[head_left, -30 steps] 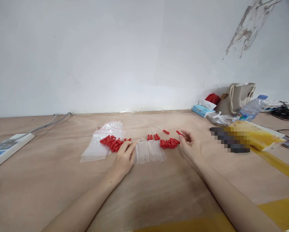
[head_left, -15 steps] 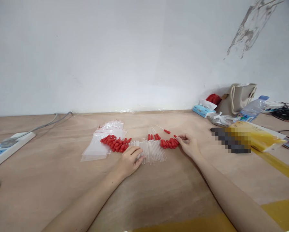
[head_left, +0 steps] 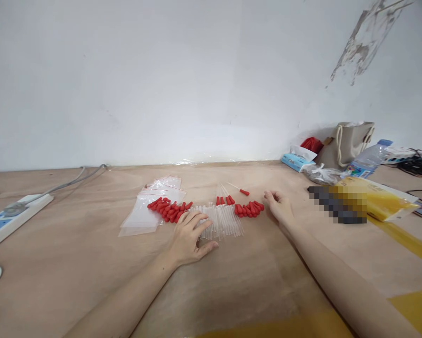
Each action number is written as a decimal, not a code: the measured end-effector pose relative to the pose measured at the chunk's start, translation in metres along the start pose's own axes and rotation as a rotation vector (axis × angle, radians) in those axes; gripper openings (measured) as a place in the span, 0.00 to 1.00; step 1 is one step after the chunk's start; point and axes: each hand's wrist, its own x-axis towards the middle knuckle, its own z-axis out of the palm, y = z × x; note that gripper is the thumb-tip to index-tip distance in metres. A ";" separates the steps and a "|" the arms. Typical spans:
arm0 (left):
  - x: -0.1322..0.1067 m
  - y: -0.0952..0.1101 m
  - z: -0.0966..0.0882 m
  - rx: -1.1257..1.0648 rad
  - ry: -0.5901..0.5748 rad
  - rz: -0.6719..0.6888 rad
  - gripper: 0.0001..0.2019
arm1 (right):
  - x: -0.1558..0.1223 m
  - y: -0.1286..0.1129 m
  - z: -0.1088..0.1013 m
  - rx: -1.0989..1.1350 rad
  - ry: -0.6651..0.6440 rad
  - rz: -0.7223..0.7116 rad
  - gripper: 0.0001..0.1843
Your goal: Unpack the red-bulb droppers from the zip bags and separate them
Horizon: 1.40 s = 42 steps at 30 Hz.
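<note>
Several clear glass tubes [head_left: 227, 220] lie side by side in a row on the wooden table. To their left is a heap of red rubber bulbs [head_left: 171, 212], partly over clear zip bags [head_left: 140, 211]. My left hand [head_left: 191, 234] rests open over the left end of the tubes, its thumb spread, touching the near bulbs. At the right end lies a smaller cluster of red bulbs [head_left: 249, 209]. Just right of it hovers my right hand [head_left: 279, 206], fingers loosely curled and holding nothing visible. Behind the row lie a few droppers with red bulbs [head_left: 229, 200].
One dropper [head_left: 244, 192] lies apart at the back. On the right are a yellow packet [head_left: 383, 199], a water bottle [head_left: 368, 159], a tissue pack [head_left: 297, 162] and a grey bag [head_left: 348, 143]. A power strip [head_left: 17, 218] with a cable stands at left.
My right hand has let go of a red bulb at the cluster's right end and moved off rightward. My left hand has spread its fingers and thumb.
</note>
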 end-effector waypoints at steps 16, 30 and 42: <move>-0.008 -0.011 0.004 0.017 0.062 -0.038 0.16 | 0.028 -0.084 0.026 -0.397 -0.190 -0.105 0.05; -0.003 0.013 0.003 0.285 0.134 0.157 0.05 | -0.121 -0.085 0.029 -0.196 0.019 -1.055 0.04; -0.006 0.019 -0.001 0.301 0.103 0.180 0.04 | -0.122 -0.084 0.022 -0.289 -0.033 -1.099 0.09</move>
